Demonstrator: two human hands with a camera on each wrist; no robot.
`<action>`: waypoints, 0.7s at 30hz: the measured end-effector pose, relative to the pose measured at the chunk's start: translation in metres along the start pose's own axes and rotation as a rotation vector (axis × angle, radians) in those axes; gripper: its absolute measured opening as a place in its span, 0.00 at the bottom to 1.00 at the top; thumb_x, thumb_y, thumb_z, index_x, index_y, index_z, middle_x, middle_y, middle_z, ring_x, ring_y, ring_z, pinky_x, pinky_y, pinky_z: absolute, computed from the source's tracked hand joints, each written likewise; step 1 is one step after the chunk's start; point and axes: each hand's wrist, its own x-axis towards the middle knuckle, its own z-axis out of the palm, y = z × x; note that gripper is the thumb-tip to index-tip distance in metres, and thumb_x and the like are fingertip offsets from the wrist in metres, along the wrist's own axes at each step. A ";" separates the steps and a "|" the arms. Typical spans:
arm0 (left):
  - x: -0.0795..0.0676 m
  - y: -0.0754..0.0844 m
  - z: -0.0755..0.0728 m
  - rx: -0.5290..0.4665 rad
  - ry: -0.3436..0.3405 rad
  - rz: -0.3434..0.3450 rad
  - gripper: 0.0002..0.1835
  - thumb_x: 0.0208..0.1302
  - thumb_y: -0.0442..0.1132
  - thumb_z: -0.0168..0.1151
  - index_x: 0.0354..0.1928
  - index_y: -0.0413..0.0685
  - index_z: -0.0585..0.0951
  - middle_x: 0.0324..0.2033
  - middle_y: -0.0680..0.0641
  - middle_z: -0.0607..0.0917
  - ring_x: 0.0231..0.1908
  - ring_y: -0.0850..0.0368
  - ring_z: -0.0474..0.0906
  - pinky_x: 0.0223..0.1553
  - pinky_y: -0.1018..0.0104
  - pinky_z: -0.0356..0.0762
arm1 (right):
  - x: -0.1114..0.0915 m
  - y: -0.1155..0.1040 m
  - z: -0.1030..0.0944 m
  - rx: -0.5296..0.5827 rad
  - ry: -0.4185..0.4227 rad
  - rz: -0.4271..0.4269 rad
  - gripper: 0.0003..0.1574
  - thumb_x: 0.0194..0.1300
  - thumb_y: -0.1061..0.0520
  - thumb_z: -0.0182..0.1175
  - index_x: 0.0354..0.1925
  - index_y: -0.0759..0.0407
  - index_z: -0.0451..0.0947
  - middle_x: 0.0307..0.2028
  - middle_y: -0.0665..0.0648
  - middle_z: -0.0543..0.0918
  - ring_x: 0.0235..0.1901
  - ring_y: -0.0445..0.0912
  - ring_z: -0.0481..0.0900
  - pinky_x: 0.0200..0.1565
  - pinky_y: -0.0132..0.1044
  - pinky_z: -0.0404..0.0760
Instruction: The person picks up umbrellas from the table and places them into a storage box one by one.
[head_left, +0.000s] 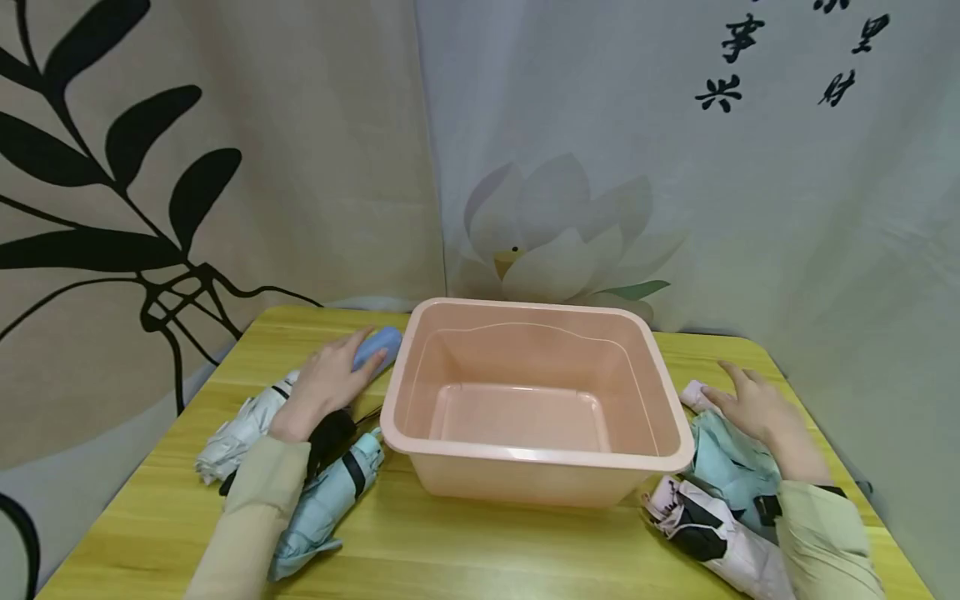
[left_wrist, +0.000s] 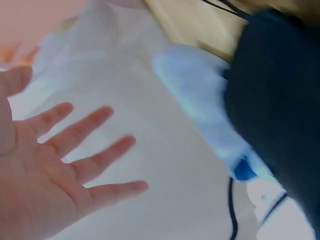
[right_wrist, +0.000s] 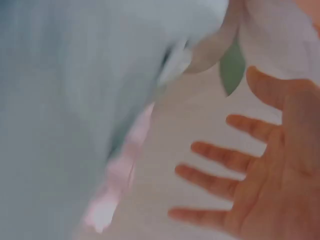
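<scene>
My left hand (head_left: 330,375) hovers over the left side of the table, its thumb and fingers about a blue rounded object (head_left: 381,343). Spread, straight fingers show in the left wrist view, apart from a light blue object (left_wrist: 192,100). Below that arm lie a folded silvery-white umbrella (head_left: 243,433) and a folded light blue umbrella (head_left: 330,504) with a black strap. On the right, my right hand (head_left: 765,412) is held with fingers spread above a folded teal umbrella (head_left: 731,458). A folded pale pink umbrella (head_left: 738,546) lies nearer, partly hidden by the sleeve.
Between the hands stands a pink plastic basin (head_left: 536,455) with nothing inside. The wooden table (head_left: 480,542) has its right edge close to the right arm. Behind it hangs a printed curtain (head_left: 337,167).
</scene>
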 end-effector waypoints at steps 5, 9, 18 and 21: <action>-0.003 0.020 -0.011 -0.131 0.065 0.076 0.29 0.68 0.59 0.40 0.62 0.48 0.68 0.53 0.39 0.78 0.51 0.40 0.76 0.50 0.44 0.72 | 0.011 0.023 -0.008 -0.006 -0.034 -0.106 0.44 0.66 0.40 0.47 0.65 0.71 0.54 0.58 0.82 0.60 0.56 0.75 0.59 0.51 0.69 0.62; -0.010 0.040 -0.019 -0.230 0.053 0.120 0.26 0.68 0.55 0.43 0.61 0.48 0.69 0.52 0.40 0.79 0.53 0.42 0.74 0.52 0.45 0.70 | 0.016 0.039 -0.009 -0.006 -0.069 -0.149 0.41 0.66 0.41 0.49 0.64 0.70 0.56 0.58 0.79 0.63 0.55 0.74 0.62 0.49 0.68 0.64; -0.022 0.062 -0.024 -0.263 0.006 0.166 0.29 0.66 0.55 0.48 0.64 0.48 0.65 0.55 0.41 0.77 0.56 0.44 0.72 0.53 0.46 0.71 | 0.018 0.058 -0.001 0.028 -0.121 -0.183 0.40 0.64 0.44 0.54 0.63 0.70 0.58 0.54 0.78 0.68 0.52 0.72 0.66 0.44 0.64 0.69; -0.025 0.064 -0.024 -0.257 0.018 0.170 0.31 0.65 0.58 0.47 0.64 0.47 0.65 0.54 0.41 0.77 0.56 0.45 0.73 0.52 0.47 0.72 | 0.020 0.061 0.003 0.026 -0.157 -0.174 0.42 0.61 0.44 0.57 0.62 0.70 0.58 0.54 0.79 0.67 0.52 0.72 0.66 0.44 0.64 0.69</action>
